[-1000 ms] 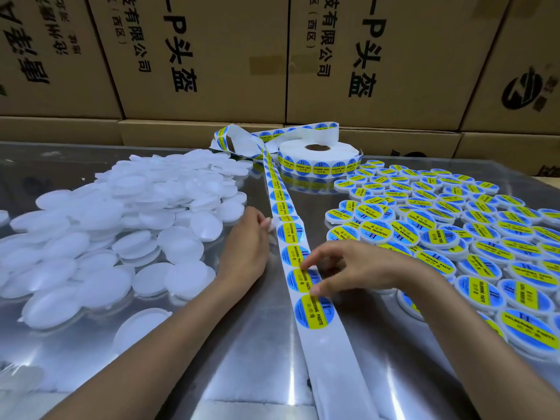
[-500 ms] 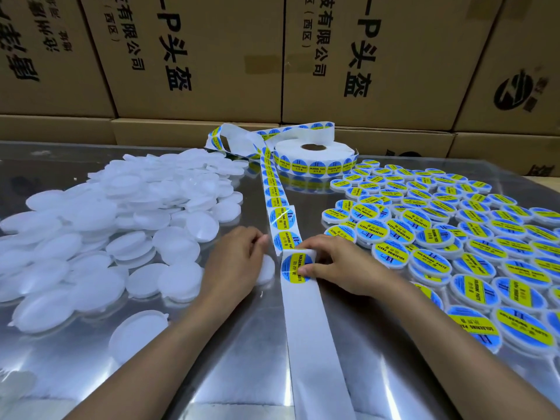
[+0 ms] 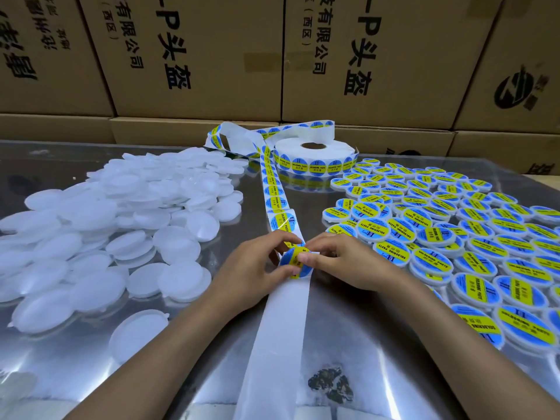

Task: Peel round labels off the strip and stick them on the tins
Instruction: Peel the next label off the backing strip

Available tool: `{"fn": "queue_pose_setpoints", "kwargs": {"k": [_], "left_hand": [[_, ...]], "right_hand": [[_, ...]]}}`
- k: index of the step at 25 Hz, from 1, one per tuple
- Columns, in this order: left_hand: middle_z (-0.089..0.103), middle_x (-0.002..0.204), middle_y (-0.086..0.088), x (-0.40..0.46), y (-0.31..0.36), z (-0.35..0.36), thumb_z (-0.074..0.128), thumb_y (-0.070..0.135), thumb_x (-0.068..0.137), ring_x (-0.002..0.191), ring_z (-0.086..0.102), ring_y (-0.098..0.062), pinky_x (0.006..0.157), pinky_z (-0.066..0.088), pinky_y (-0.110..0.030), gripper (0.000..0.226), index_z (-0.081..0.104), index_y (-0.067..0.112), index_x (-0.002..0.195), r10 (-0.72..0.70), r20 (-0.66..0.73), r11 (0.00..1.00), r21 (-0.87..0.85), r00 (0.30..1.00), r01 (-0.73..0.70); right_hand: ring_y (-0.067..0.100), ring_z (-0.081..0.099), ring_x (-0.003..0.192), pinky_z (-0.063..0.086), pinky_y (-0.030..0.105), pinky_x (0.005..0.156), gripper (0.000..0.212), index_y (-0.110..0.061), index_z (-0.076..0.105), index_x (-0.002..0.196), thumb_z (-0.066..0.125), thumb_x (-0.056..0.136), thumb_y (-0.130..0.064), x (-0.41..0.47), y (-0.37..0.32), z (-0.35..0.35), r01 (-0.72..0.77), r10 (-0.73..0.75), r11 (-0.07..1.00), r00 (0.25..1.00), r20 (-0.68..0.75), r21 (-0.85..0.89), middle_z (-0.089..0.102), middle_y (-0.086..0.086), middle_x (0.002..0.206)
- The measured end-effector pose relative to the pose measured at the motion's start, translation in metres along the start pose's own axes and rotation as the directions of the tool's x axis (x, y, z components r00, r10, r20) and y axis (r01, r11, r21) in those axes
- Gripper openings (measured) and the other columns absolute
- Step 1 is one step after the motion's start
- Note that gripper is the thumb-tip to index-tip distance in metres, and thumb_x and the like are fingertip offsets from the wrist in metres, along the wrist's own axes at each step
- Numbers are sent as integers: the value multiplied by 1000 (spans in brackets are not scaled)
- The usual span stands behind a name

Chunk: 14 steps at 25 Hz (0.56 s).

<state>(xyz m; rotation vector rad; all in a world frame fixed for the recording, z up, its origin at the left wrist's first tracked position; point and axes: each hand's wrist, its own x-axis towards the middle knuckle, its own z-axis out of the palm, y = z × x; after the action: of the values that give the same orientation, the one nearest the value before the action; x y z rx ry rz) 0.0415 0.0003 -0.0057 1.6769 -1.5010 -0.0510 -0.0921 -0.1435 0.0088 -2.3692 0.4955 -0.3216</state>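
Note:
A strip of round blue-and-yellow labels (image 3: 274, 192) runs from the roll (image 3: 315, 156) down the middle of the table to my hands. Below them the bare white backing (image 3: 281, 328) trails toward me. My left hand (image 3: 254, 268) curls round a small white tin (image 3: 274, 257), of which only a sliver shows under its fingers. A label (image 3: 291, 258) lies bent over that tin. My right hand (image 3: 342, 262) pinches the label's right edge, thumb on top. Plain white tins (image 3: 121, 222) are heaped on the left. Labelled tins (image 3: 439, 231) cover the right.
Stacked cardboard boxes (image 3: 212, 56) wall off the back of the shiny metal table (image 3: 378, 359). One plain tin (image 3: 138, 334) lies apart near my left forearm. A dark smudge (image 3: 330, 386) marks the table beside the backing.
The right hand peeled a label from the strip and drew it in. The left hand came off the table and closed round a tin. Both hands now meet at the strip.

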Motion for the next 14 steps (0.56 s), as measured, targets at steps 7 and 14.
{"fn": "queue_pose_setpoints", "kwargs": {"k": [7, 14], "left_hand": [[64, 92, 6, 0, 14, -1, 74, 4, 77, 85, 60, -4, 80, 48, -25, 17, 73, 12, 92, 127, -85, 990, -46, 988, -132], [71, 75, 7, 6, 28, -10, 74, 5, 75, 70, 65, -6, 69, 51, -16, 19, 71, 23, 76, -246, -267, 842, -534, 932, 70]], "right_hand": [[15, 59, 101, 42, 27, 92, 75, -23, 73, 89, 22, 75, -75, 1, -4, -1, -59, 59, 990, 998, 6, 125, 66, 2, 104], [2, 59, 78, 45, 25, 82, 74, -20, 68, 71, 23, 72, -79, -2, -4, -5, -102, 107, 990, 993, -53, 95, 67, -10, 80]]}}
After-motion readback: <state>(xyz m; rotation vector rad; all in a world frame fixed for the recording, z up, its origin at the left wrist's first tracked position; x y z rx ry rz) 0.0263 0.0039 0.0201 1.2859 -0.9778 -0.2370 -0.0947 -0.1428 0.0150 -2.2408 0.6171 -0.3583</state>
